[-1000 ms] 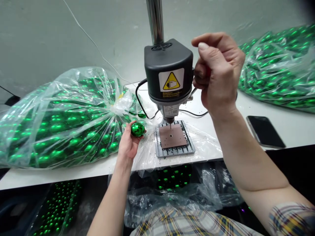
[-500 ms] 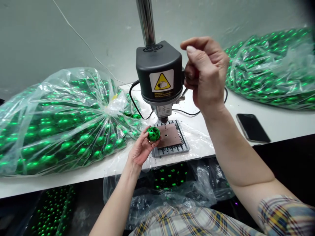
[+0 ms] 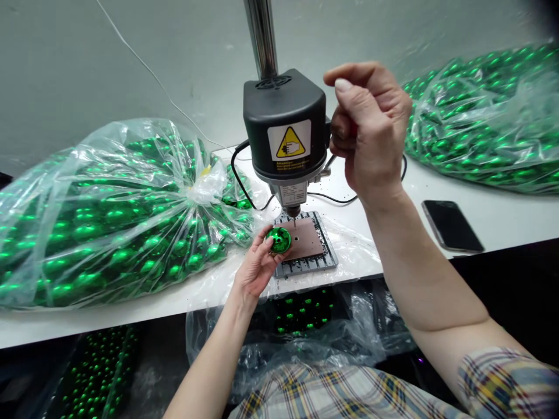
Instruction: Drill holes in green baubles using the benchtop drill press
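Observation:
My left hand [image 3: 258, 259] has its fingers closed around a shiny green ball [image 3: 279, 240]. The ball is at the left edge of a brown board [image 3: 309, 244], left of a small dark hole in it. A thin drill bit [image 3: 294, 222] points down just above the board from a black drill press [image 3: 286, 110] with a yellow warning label. Beside the press motor, my right hand [image 3: 371, 125] is closed on the drill press handle; a bit of red shows between the fingers. Dark chips are scattered on the slotted metal base [image 3: 329, 261].
A big clear bag of green balls [image 3: 109, 221] lies on the white table at left, another bag [image 3: 484, 128] at right. A phone [image 3: 453, 226] lies near the table's front edge. Below the edge hangs clear plastic [image 3: 349, 343] with more green balls. A black cable runs behind the press.
My left hand has carried the green ball rightward from beside the bag to the board, turning it on the way. My right hand stays at the handle. The view has shifted slightly.

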The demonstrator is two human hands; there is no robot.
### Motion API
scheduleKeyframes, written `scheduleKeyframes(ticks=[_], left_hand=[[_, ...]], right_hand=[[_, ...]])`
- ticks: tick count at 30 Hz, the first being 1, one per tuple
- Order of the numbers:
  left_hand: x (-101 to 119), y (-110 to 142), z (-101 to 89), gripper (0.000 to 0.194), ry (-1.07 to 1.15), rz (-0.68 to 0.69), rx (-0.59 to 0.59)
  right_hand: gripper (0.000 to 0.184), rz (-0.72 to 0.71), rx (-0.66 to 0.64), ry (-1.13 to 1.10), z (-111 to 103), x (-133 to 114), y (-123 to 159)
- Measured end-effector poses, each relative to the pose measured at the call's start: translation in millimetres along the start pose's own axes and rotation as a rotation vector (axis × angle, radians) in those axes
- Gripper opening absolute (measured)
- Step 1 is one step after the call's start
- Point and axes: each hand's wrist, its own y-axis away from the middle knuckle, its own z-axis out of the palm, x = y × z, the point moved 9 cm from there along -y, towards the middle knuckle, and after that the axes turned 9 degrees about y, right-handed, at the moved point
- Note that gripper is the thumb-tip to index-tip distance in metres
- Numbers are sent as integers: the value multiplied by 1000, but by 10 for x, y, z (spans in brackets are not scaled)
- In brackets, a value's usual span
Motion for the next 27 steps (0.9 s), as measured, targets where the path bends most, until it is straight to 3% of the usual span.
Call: scheduleKeyframes(ticks=[4,9,14,18,23,27], left_hand=[[-17,55,11,40,-14,1,9],[-44,123,0,13,74,-38,116],[-51,255,1,37,165,-122,158],[-77,394,-30,40,238,-207,155],[13,498,-93,41,282,-172,177],[97,557,-81,58,341,-126,135]], right_hand=[[8,17,36,17,-13,-24,26],[8,-9,43,-35,1,-82,58],[12,-80,72,-123,-8,-112,58],[10,-106,81,-170,-12,-98,42],[9,-126,89,-195,-19,-105,38],[13,-121,93,-203,-21,-106,48]])
